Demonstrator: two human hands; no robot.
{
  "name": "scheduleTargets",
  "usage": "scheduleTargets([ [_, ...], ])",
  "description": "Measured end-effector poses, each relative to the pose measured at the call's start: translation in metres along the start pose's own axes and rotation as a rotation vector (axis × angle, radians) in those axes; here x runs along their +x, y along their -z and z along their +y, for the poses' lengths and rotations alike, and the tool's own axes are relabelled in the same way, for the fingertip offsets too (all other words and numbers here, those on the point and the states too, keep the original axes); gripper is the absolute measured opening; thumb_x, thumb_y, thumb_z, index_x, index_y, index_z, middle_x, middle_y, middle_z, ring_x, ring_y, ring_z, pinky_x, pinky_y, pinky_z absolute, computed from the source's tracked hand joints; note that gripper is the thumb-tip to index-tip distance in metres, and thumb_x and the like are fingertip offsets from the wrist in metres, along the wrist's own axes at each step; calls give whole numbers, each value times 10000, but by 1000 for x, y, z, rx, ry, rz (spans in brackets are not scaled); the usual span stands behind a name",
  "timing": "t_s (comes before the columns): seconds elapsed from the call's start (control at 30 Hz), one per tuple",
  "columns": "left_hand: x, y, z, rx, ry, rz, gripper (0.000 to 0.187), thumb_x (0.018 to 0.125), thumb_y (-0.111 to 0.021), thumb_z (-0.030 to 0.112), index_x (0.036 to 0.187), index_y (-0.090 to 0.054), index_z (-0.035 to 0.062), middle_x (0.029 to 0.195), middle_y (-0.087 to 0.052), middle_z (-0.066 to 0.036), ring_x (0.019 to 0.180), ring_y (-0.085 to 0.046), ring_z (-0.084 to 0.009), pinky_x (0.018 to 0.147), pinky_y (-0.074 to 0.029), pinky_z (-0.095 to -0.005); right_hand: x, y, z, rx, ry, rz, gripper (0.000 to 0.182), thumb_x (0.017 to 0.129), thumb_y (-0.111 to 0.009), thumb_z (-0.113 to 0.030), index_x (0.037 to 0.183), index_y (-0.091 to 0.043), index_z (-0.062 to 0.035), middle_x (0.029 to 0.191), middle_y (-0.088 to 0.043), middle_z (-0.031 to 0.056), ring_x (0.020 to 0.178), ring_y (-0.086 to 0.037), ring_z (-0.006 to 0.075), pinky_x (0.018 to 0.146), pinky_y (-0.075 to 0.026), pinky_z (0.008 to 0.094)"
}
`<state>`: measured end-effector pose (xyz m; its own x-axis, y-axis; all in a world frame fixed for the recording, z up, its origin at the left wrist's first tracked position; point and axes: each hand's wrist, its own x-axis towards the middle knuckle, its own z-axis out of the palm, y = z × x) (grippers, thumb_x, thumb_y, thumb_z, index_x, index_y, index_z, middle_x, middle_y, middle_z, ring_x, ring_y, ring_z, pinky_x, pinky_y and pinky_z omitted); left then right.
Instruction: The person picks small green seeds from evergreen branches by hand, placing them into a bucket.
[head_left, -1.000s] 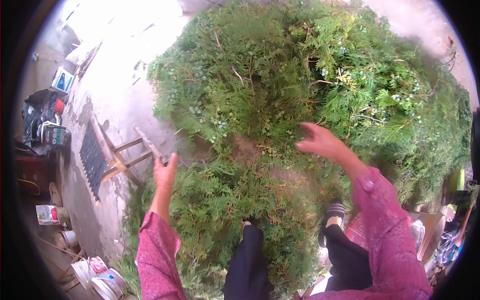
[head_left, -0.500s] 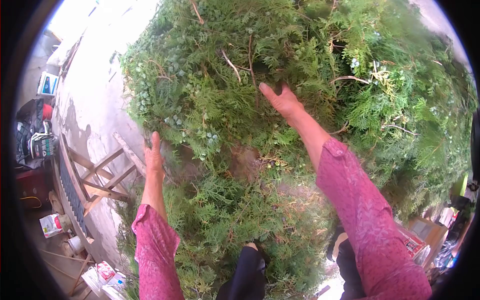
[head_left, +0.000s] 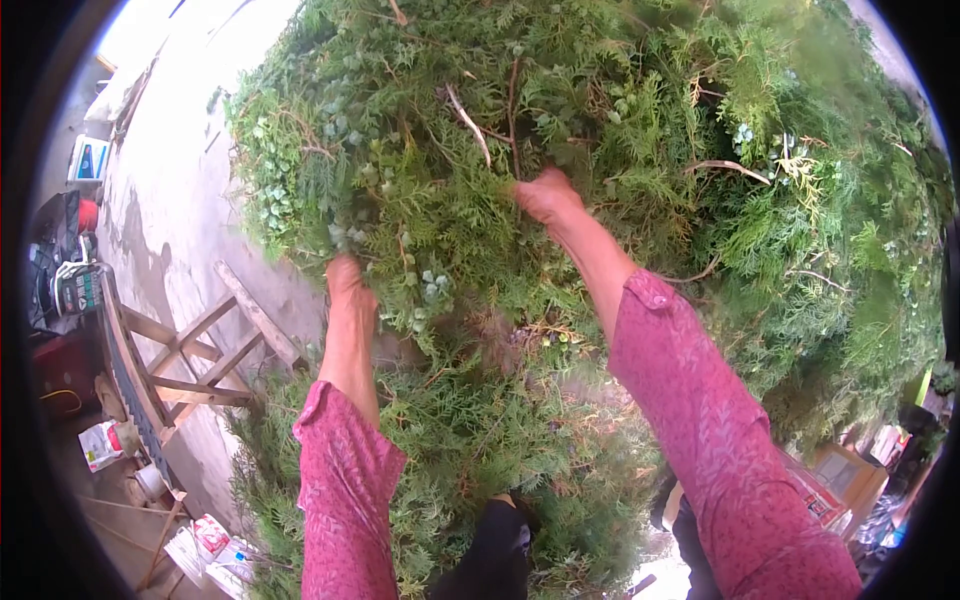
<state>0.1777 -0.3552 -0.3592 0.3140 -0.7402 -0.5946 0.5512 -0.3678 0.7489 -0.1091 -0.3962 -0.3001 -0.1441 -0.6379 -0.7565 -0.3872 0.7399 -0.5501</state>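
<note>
A large heap of leafy cypress branches (head_left: 430,215), with flat green sprays and pale blue-green cones, fills the middle of the view. My left hand (head_left: 350,287) is closed at the heap's near left edge, its fingertips sunk among the sprays. Farther in and to the right, my right hand (head_left: 550,198) is closed around greenery beside a thin brown stem (head_left: 514,120). Foliage covers part of the fingers of both hands. A bare pale twig (head_left: 467,122) lies on top, just beyond my right hand.
A wooden frame with crossed slats (head_left: 205,355) lies on the concrete floor (head_left: 165,220) at left. Cypress sprays also lie around my feet. Along the left are a white-and-blue box (head_left: 89,160) and papers (head_left: 212,550); a cardboard box (head_left: 848,475) stands at lower right.
Both hands were open with thumbs raised and are now closed into the foliage. My left hand moved right, and my right hand shifted slightly left.
</note>
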Motion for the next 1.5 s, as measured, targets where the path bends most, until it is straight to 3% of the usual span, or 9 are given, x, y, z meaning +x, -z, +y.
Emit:
scheduleTargets([
  [0.03,-79,-75,28,132,-12,370,218,843,-574,203,1020,-557,77,970,-598,-123,877,-588,-216,732,-493,-372,0,-2,3,1,-2,-3,684,695,-705,-291,1195,-422,81,1225,-464,232,1108,-483,300,924,-387,345],
  [0.13,-55,-51,5,207,86,204,304,826,-573,217,1086,-519,67,1086,-560,-140,1043,-520,-247,871,-430,-449,-4,-10,7,270,168,4,308,660,-707,-220,787,-530,-2,714,-521,107,662,-509,242,668,-419,361],
  [0.53,-206,-113,-58,6,388,-144,451,884,-422,362,1226,-415,69,1121,-533,-137,909,-563,-233,747,-494,-397,-117,104,64,275,423,-120,220,619,-622,-138,735,-513,14,537,-449,-2,452,-409,103,398,-303,268],
  [0.73,-310,-168,-109,-390,1068,-245,505,745,-599,315,1111,-493,-17,1125,-526,-174,1020,-502,-311,871,-408,-445,-236,212,124,314,572,0,528,618,-529,37,1145,-497,36,988,-611,94,826,-583,158,761,-469,287],
  [0.8,-314,-159,-197,249,160,-664,638,708,-652,337,1175,-447,-46,1142,-519,-199,1072,-488,-330,919,-393,-415,-248,243,170,257,534,-23,562,627,-573,25,1180,-472,31,970,-616,107,831,-592,185,786,-467,297],
  [0.9,-332,-173,-145,1129,524,-903,764,709,-666,379,1265,-367,-52,1213,-476,-222,1105,-483,-330,945,-382,-378,-237,245,245,-188,74,220,515,613,-679,-62,1095,-529,38,900,-621,148,821,-598,241,752,-478,337],
  [1.0,-325,-123,-170,1300,219,-836,821,714,-672,434,1283,-353,-65,1229,-490,-184,1029,-551,-234,871,-453,-330,-218,231,260,-729,4,152,445,569,-753,-155,933,-598,49,850,-613,193,781,-597,297,711,-485,377],
  [1.13,-283,-65,-81,1179,556,-936,747,753,-669,393,1298,-367,-18,1270,-460,-174,1022,-558,-259,810,-496,-334,-235,223,216,-1009,94,168,425,518,-796,-258,747,-629,59,903,-589,236,794,-573,377,712,-478,406],
  [1.5,-110,-22,153,1493,-446,200,918,695,-658,527,1335,-288,-18,1272,-413,-254,1165,-433,-318,946,-373,-428,-160,117,119,-615,916,447,815,531,-801,-360,1223,-467,-86,1303,-368,241,1202,-347,388,1010,-237,480],
])
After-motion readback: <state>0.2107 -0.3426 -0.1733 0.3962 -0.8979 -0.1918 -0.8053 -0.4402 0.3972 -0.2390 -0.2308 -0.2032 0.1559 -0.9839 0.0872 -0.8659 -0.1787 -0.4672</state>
